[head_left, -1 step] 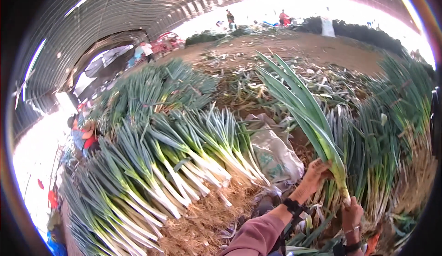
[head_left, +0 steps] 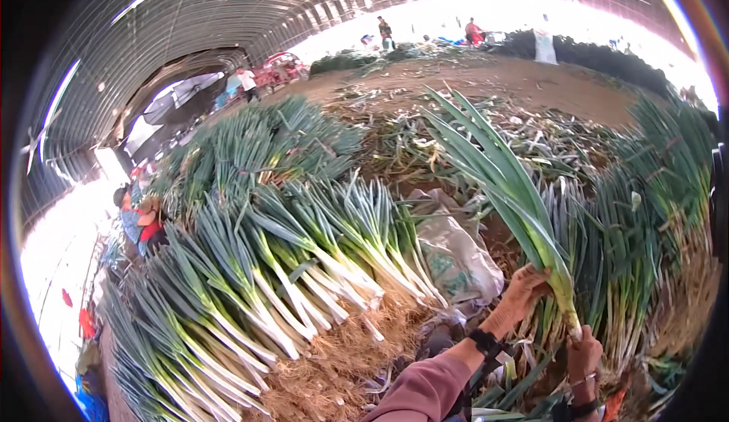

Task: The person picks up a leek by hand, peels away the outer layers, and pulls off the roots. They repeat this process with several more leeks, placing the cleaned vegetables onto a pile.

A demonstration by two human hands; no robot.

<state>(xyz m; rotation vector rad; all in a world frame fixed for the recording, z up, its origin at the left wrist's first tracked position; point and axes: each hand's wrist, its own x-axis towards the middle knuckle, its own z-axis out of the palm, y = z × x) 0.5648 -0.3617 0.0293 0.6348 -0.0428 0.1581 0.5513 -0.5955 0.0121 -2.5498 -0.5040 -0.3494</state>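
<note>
A long green onion (head_left: 524,221) with broad green leaves slants up from my two hands on the right. My left hand (head_left: 525,285) is closed round its stalk, just under where the leaves fan out. Lower down, my right hand (head_left: 585,357) grips the pale root end, its fingers pressed together there. Left of my hands lies a wide row of cleaned green onions (head_left: 266,293), white stems and roots toward me. Beyond my right hand, a pile of untrimmed green onions (head_left: 615,262) stands with leaves pointing away.
A crumpled whitish sack (head_left: 459,259) lies between the row and my left hand. Leafy scraps (head_left: 531,137) litter the ground ahead. Another heap of green onions (head_left: 258,145) is behind the row. A person (head_left: 139,221) crouches at far left. Loose leaves (head_left: 516,391) lie below my hands.
The whole view has shifted very slightly. Both hands keep the same hold on the green onion, with little visible movement.
</note>
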